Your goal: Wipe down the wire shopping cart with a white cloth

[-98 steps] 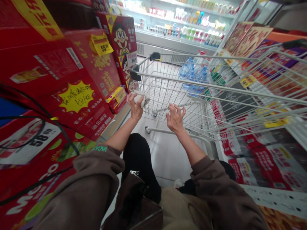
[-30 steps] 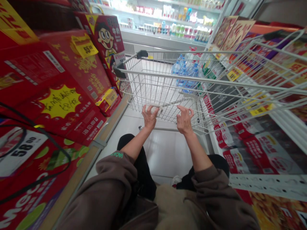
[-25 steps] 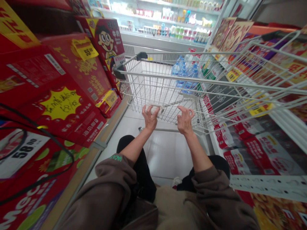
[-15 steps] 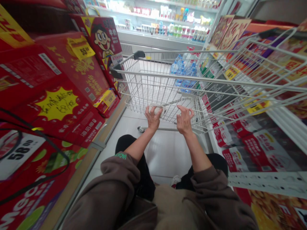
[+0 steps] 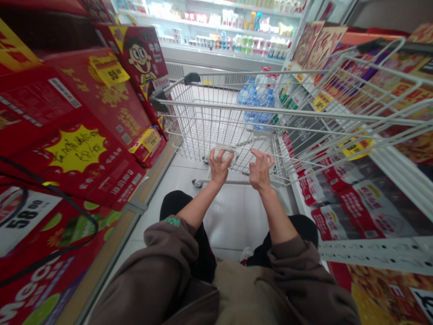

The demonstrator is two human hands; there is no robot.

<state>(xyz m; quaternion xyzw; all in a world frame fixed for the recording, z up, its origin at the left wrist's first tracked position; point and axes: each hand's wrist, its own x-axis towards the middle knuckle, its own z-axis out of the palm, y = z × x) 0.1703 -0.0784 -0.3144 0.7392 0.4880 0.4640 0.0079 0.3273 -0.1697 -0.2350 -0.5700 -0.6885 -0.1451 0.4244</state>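
My left hand (image 5: 219, 170) is closed round a small off-white bundle (image 5: 226, 150), which looks like wound cord or cloth; the blur hides its exact kind. To the right, my right hand (image 5: 260, 171) is raised with its fingers bent and drawn together. Whatever it may pinch is too small to make out. Both hands are at the near side of a wire shopping cart (image 5: 216, 108), in front of its lower wires. A pale strand-like line runs right from the bundle, but I cannot tell whether it is cord or part of the cart.
Red cartons (image 5: 101, 97) with price tags are stacked at the left. Packs of bottled drinks (image 5: 367, 203) line the right shelf. Water bottles (image 5: 259, 101) stand behind the cart, before a lit refrigerated display (image 5: 216, 40). A cart wheel (image 5: 196, 183) rests on the tiled floor.
My left hand has moved slightly right with the bundle, closer to my right hand. The view has shifted a little, and my right hand keeps nearly the same pose.
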